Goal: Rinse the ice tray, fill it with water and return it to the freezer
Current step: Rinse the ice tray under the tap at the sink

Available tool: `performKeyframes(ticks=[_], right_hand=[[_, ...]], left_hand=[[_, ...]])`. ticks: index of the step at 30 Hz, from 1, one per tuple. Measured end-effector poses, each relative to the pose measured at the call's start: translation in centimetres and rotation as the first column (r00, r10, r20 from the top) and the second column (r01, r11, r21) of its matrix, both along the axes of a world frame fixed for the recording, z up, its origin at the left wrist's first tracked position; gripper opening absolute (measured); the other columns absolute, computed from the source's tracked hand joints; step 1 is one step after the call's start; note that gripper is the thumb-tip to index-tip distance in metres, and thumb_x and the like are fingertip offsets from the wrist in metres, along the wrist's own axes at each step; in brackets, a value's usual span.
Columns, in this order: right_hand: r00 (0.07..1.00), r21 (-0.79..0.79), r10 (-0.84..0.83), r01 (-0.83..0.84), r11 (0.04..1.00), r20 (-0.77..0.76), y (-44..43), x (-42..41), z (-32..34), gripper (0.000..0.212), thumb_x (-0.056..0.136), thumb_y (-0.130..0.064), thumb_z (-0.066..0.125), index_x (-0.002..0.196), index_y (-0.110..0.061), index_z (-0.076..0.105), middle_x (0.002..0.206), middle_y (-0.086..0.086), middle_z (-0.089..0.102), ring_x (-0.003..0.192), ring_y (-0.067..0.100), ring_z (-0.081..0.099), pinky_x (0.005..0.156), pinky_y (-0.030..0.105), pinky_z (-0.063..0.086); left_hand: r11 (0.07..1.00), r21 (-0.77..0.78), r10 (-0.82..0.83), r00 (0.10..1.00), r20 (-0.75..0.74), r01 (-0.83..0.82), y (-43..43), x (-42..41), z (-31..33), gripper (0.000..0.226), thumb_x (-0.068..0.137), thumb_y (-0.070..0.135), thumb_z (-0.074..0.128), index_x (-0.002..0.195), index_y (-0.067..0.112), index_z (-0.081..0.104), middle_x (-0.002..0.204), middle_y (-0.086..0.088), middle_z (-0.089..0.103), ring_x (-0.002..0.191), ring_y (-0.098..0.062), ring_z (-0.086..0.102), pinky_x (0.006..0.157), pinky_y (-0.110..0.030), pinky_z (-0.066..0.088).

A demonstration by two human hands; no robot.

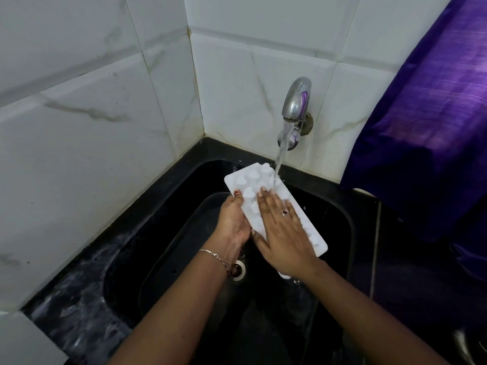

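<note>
Watching through the head camera, I see the white ice tray [246, 181] held over the black sink [334, 219], its far end under the tap [295, 101]. The water stream [279, 162] strikes the tray's bumpy upper face. My left hand [233, 219] grips the tray's left long edge, thumb on top; its other digits are hidden beneath. My right hand [286, 233] lies flat on the tray, fingers [266, 204] straight and close together, tips just beside the falling water. A bracelet [216, 256] circles the left wrist, above the drain [238, 270]. A purple cloth [427, 127] hangs at the right over the black table [79, 299].
</note>
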State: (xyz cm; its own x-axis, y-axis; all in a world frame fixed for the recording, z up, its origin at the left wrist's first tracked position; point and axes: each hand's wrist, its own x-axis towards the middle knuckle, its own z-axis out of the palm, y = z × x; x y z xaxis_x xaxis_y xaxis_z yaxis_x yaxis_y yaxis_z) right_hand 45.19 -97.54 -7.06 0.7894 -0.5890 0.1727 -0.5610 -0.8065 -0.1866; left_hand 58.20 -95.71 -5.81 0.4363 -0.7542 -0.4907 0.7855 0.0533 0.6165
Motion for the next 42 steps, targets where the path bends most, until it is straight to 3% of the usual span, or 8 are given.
performKeyframes(ticks=[7,10,15,20,25,31,36,42], right_hand=[[0.988,-0.023,0.142,-0.143,0.989,-0.054,0.7,-4.3,-1.2,0.066,0.102,-0.049,0.028,0.155,-0.017,0.006,0.163,-0.004,0.001,0.149,0.011,-0.001,0.121,0.033,0.002],[1.000,-0.021,0.030,-0.029,0.999,0.011,0.2,-4.4,-1.2,0.063,0.102,-0.050,0.021,0.155,-0.019,0.007,0.162,-0.006,0.001,0.150,0.011,0.000,0.121,0.034,0.001],[0.928,0.226,-0.283,0.230,0.947,0.241,0.1,-1.9,-0.9,0.067,0.097,-0.056,0.010,0.155,-0.024,0.002,0.163,-0.005,-0.008,0.148,0.009,-0.011,0.118,0.029,-0.005],[0.497,0.820,-0.805,0.274,0.502,0.326,-2.9,0.5,-0.4,0.050,0.103,-0.036,0.034,0.145,-0.007,0.036,0.150,0.013,0.037,0.136,0.028,0.039,0.113,0.038,0.032],[0.248,0.962,-0.950,0.147,0.231,0.190,-4.9,0.5,0.0,0.039,0.103,-0.033,0.039,0.080,-0.013,0.063,0.084,0.009,0.068,0.083,0.029,0.066,0.078,0.040,0.056],[0.274,0.832,-0.849,0.213,0.512,0.452,-2.2,-0.6,-1.0,0.030,0.100,-0.036,0.046,0.089,-0.014,0.062,0.081,-0.001,0.065,0.078,0.017,0.064,0.068,0.027,0.052],[0.593,0.411,-0.434,0.184,0.893,0.678,0.1,-3.5,-2.4,0.031,0.099,-0.034,0.040,0.102,-0.014,0.064,0.094,-0.003,0.060,0.089,0.005,0.057,0.079,0.023,0.045],[0.898,-0.030,0.012,0.001,1.000,0.439,-0.5,-6.3,-3.4,0.027,0.101,-0.021,0.045,0.127,-0.016,0.051,0.090,0.003,0.052,0.080,0.014,0.050,0.074,0.027,0.044]], left_hand=[[0.992,0.025,0.125,0.992,-0.034,-0.124,-0.4,2.7,-0.1,0.031,0.104,0.024,0.038,0.119,0.006,0.058,0.113,-0.016,0.067,0.101,-0.030,0.065,0.088,-0.047,0.052],[0.985,0.049,0.166,0.984,-0.061,-0.164,-0.3,3.3,-0.1,0.026,0.104,0.021,0.038,0.109,0.009,0.060,0.101,-0.011,0.069,0.092,-0.025,0.067,0.077,-0.044,0.054],[0.977,0.045,0.212,0.972,-0.103,-0.208,-0.3,4.2,-0.1,0.022,0.103,0.020,0.040,0.106,0.010,0.060,0.103,-0.009,0.069,0.092,-0.025,0.067,0.091,-0.051,0.050],[0.978,0.026,0.208,0.971,-0.117,-0.207,0.2,3.3,-0.8,0.027,0.103,0.021,0.040,0.122,0.011,0.056,0.117,-0.011,0.067,0.102,-0.027,0.066,0.092,-0.051,0.051],[0.976,0.013,0.218,0.967,-0.132,-0.218,0.6,2.3,-1.9,0.031,0.104,0.026,0.038,0.128,0.013,0.052,0.125,-0.010,0.064,0.112,-0.028,0.063,0.100,-0.053,0.046],[0.986,0.162,0.063,0.994,-0.085,-0.049,-0.5,1.5,-1.8,0.063,0.093,0.063,0.036,0.124,0.013,0.059,0.120,-0.013,0.066,0.108,-0.034,0.064,0.099,-0.055,0.045],[0.985,0.069,-0.134,0.954,-0.268,0.158,0.2,2.7,-2.3,0.099,0.076,0.088,0.017,0.136,0.016,0.050,0.138,-0.019,0.051,0.125,-0.042,0.046,0.103,-0.061,0.031],[0.961,0.081,-0.219,0.908,-0.357,0.263,1.9,4.6,-2.1,0.089,0.068,0.068,0.056,0.128,0.001,0.053,0.131,-0.028,0.053,0.119,-0.051,0.049,0.095,-0.066,0.040]])
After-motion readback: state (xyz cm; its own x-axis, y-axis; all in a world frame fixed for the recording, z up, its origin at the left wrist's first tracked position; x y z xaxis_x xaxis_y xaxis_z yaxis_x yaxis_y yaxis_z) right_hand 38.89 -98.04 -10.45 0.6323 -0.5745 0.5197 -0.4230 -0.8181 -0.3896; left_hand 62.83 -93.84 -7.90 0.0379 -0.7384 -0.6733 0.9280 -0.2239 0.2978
